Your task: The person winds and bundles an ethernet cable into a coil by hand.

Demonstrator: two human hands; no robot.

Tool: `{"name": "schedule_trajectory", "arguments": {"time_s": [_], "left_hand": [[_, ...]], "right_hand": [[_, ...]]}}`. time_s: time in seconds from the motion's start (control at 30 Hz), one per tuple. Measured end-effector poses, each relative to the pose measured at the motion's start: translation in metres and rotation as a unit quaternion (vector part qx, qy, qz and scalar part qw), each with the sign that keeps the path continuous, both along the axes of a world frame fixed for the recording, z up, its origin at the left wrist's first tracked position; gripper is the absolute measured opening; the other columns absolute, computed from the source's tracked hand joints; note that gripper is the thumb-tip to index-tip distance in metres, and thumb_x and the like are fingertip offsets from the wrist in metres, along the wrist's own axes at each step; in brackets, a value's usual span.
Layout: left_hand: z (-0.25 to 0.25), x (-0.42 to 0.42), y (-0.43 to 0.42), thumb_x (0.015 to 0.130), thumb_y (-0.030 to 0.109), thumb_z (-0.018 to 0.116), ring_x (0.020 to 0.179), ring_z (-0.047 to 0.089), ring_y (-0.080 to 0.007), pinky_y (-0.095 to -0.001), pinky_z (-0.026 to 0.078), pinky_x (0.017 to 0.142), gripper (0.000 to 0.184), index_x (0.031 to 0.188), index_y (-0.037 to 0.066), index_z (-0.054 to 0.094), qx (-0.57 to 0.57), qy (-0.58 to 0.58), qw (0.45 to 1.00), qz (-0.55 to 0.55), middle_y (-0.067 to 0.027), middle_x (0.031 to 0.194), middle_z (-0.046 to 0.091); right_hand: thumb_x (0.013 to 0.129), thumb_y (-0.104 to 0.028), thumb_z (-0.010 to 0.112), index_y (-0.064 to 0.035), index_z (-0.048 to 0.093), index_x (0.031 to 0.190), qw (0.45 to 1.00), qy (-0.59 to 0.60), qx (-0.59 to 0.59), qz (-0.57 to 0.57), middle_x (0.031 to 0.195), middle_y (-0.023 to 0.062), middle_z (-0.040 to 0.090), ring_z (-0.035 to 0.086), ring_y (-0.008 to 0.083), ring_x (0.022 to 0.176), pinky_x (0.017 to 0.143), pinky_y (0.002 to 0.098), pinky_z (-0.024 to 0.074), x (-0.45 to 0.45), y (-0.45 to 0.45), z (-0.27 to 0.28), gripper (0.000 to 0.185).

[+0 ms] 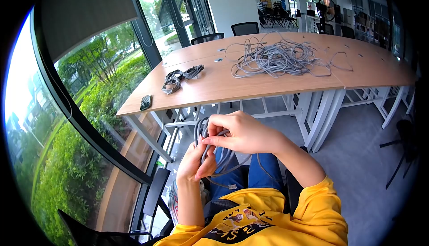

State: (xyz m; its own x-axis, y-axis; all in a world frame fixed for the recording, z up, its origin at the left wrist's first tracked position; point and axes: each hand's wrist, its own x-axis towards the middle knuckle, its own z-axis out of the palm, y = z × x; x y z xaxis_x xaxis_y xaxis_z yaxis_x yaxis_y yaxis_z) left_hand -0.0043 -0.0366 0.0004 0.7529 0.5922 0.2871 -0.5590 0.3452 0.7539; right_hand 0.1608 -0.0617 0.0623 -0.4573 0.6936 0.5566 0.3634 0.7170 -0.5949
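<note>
Above my lap, a coil of grey cable [227, 156] hangs in loose loops between my hands. My left hand [195, 160] is closed around the coil's left side, thumb up. My right hand [237, 132] grips the top of the loops, its fingers bent and meeting the left thumb. A loose cable end with a small white label rests over my jeans. On the table [214, 95] beyond lies a large tangled heap of grey cable [281, 58]. Left of that heap sits a bundled dark and grey cable [181, 78].
A dark phone-like object [146, 102] lies at the table's left corner. White table legs [322, 116] stand in front of me. Tall windows run along the left side. Black chairs [245, 29] and a fan [325, 9] are behind the table.
</note>
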Motion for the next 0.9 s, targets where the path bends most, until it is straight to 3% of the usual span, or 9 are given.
{"name": "schedule_trajectory", "arguments": {"time_s": [0.13,0.2,0.33,0.4,0.47,0.53,0.57,0.83,0.9], "left_hand": [[-0.009,-0.005,0.007,0.090,0.036,0.021,0.022,0.026,-0.0040,-0.0157,0.018,0.024,0.042,0.077,0.003,0.043,-0.054,-0.144,0.976,-0.152,0.0029,0.033,0.032],[-0.009,-0.011,0.012,0.090,0.039,0.017,0.023,0.028,-0.0022,-0.0143,0.019,0.024,0.046,0.078,0.003,0.043,-0.063,-0.187,0.969,-0.147,0.0062,0.033,0.033],[0.001,-0.029,0.016,0.089,0.041,0.017,0.023,0.030,-0.0022,-0.0138,0.019,0.024,0.047,0.070,0.005,0.040,-0.073,-0.263,0.954,-0.121,0.0059,0.033,0.034],[0.003,-0.027,0.015,0.089,0.041,0.017,0.022,0.028,-0.0024,-0.0134,0.018,0.023,0.047,0.070,0.005,0.040,-0.056,-0.264,0.958,-0.100,0.0051,0.032,0.034],[0.010,-0.025,0.015,0.089,0.041,0.017,0.022,0.026,-0.0025,-0.0138,0.017,0.023,0.046,0.071,0.005,0.040,-0.025,-0.280,0.957,-0.064,0.0050,0.032,0.033],[0.018,-0.022,0.014,0.090,0.041,0.016,0.021,0.025,-0.0026,-0.0142,0.016,0.023,0.046,0.071,0.006,0.040,0.005,-0.293,0.956,-0.030,0.0049,0.032,0.033],[0.022,-0.021,0.012,0.090,0.040,0.016,0.021,0.024,-0.0029,-0.0149,0.015,0.023,0.046,0.071,0.007,0.040,0.033,-0.269,0.962,0.025,0.0050,0.032,0.032],[0.029,-0.023,0.011,0.091,0.036,0.022,0.023,0.019,-0.0038,-0.0182,0.012,0.025,0.040,0.072,0.007,0.044,0.105,-0.194,0.957,0.186,0.0062,0.032,0.028],[0.030,-0.012,0.006,0.090,0.034,0.027,0.024,0.017,-0.0047,-0.0199,0.013,0.027,0.038,0.069,0.007,0.044,0.108,-0.103,0.942,0.301,0.0058,0.033,0.025]], "right_hand": [[0.075,-0.019,0.061,-0.0018,0.048,0.074,0.999,-0.029,0.038,-0.012,0.058,0.0045,0.050,0.044,0.0107,0.050,0.048,0.0234,0.0379,0.004,-0.003,0.010,0.021],[0.075,-0.028,0.061,-0.0009,0.049,0.076,0.995,-0.031,-0.086,0.028,0.054,0.0056,0.049,0.049,0.0117,0.047,0.045,0.0255,0.0389,0.015,-0.006,0.013,0.030],[0.080,-0.021,0.056,-0.0011,0.048,0.076,0.963,0.065,-0.252,0.073,0.056,0.0025,0.048,0.042,0.0065,0.043,0.040,0.0203,0.0320,0.035,-0.002,0.004,0.022],[0.081,-0.016,0.054,-0.0010,0.049,0.073,0.965,0.082,-0.244,0.049,0.056,0.0015,0.048,0.044,0.0064,0.044,0.040,0.0202,0.0330,0.028,0.001,0.015,0.018],[0.077,-0.024,0.058,-0.0015,0.050,0.070,0.995,0.062,0.073,-0.036,0.057,0.0040,0.051,0.050,0.0107,0.047,0.044,0.0236,0.0382,0.014,0.017,0.025,0.025],[0.072,-0.029,0.064,-0.0031,0.051,0.070,0.968,-0.014,0.193,-0.159,0.058,0.0030,0.048,0.050,0.0102,0.049,0.045,0.0245,0.0375,0.002,0.023,0.048,0.029],[0.066,-0.034,0.067,-0.0024,0.050,0.071,0.940,-0.028,0.294,-0.173,0.061,0.0079,0.050,0.052,0.0178,0.053,0.050,0.0279,0.0395,-0.003,0.035,0.052,0.036],[0.071,-0.026,0.059,-0.0015,0.049,0.079,0.958,-0.044,0.189,-0.210,0.074,0.0130,0.055,0.056,0.0284,0.070,0.058,0.0343,0.0428,0.030,0.073,0.008,0.028],[0.076,-0.028,0.053,-0.0009,0.054,0.076,0.884,-0.205,0.212,-0.362,0.070,0.0155,0.057,0.057,0.0295,0.069,0.060,0.0360,0.0440,0.038,0.071,0.000,0.027]]}}
